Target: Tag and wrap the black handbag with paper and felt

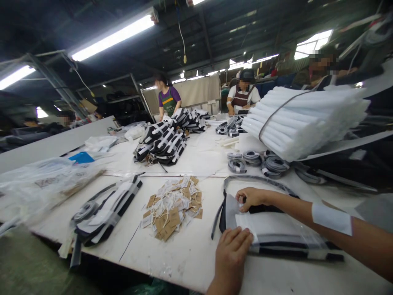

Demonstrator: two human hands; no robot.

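In front of me on the right lies a black bag with pale wrapping [276, 227] and white strips across its edge. My left hand [231, 252] rests on the near-left corner of it, fingers laid over a white sheet [247, 224]. My right hand [250, 198] is closed in a pinch at the bag's upper left, over the pale wrapping; what sits between thumb and finger is small, translucent and hard to make out. A black-and-grey strap [260, 178] curves behind the bag. Left of my hands is a heap of brown and white string tags [173, 205].
A second wrapped bag [107, 213] lies at left, near plastic sheeting [46, 180]. Stacked bags [162, 141] stand mid-table. Coiled straps [253, 157] and a bundle of white foam tubes [301, 121] are at right. Co-workers [170, 98] are across the table.
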